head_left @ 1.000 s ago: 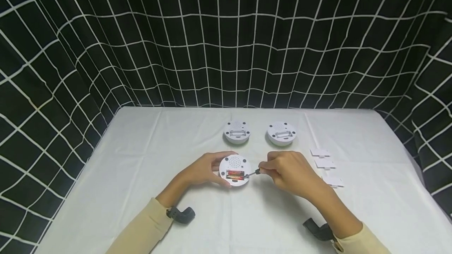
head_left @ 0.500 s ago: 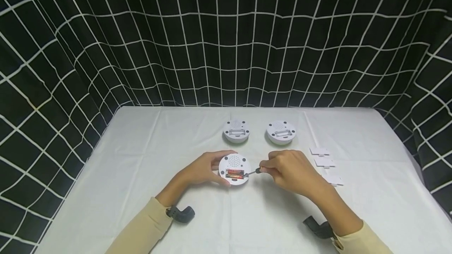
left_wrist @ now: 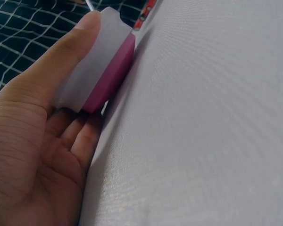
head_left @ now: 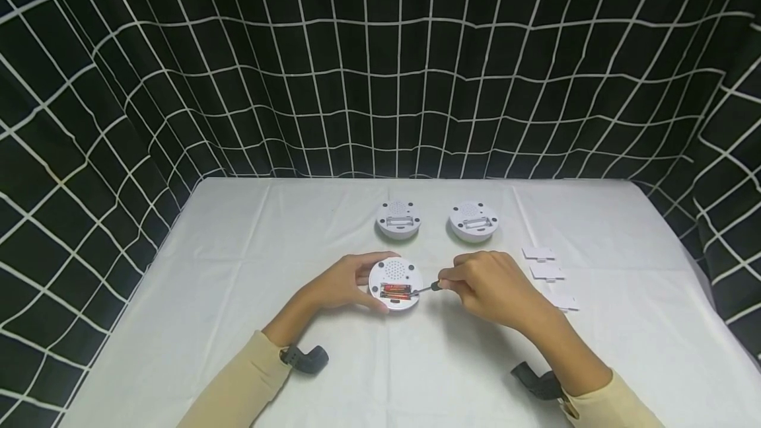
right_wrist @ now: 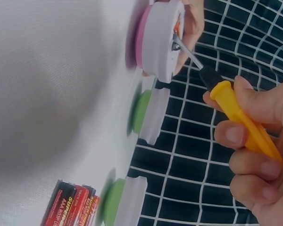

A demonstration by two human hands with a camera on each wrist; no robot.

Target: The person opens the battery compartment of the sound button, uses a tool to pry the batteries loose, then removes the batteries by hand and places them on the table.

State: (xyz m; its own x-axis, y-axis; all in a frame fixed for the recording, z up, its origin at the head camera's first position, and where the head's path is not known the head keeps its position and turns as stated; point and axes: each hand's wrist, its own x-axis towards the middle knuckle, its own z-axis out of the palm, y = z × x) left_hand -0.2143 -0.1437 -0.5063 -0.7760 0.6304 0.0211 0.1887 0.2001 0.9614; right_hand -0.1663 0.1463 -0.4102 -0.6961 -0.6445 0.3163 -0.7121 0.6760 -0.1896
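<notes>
My left hand (head_left: pixel 345 284) grips a round white battery-powered device (head_left: pixel 394 271) by its rim, its open battery compartment facing up. Two red AAA batteries (head_left: pixel 395 291) lie inside that compartment. In the left wrist view the device's pink lower part (left_wrist: pixel 111 77) faces the table, with the thumb over the white upper side. My right hand (head_left: pixel 490 290) holds a screwdriver with a yellow and black handle (right_wrist: pixel 236 110). Its metal shaft (right_wrist: pixel 189 52) slants into the compartment, tip at the right end of the batteries.
Two similar white devices, one at left (head_left: pixel 398 228) and one at right (head_left: pixel 472 233), stand behind with bare compartments. White battery covers (head_left: pixel 547 273) lie in a column at right. Several loose AAA batteries (right_wrist: pixel 70 207) show in the right wrist view. A netted dark curtain (head_left: pixel 380 71) surrounds the white table (head_left: pixel 267 230).
The screwdriver tip has shifted slightly left at the battery ends, while my right hand has drawn a little to the right. My left hand keeps the device in place.
</notes>
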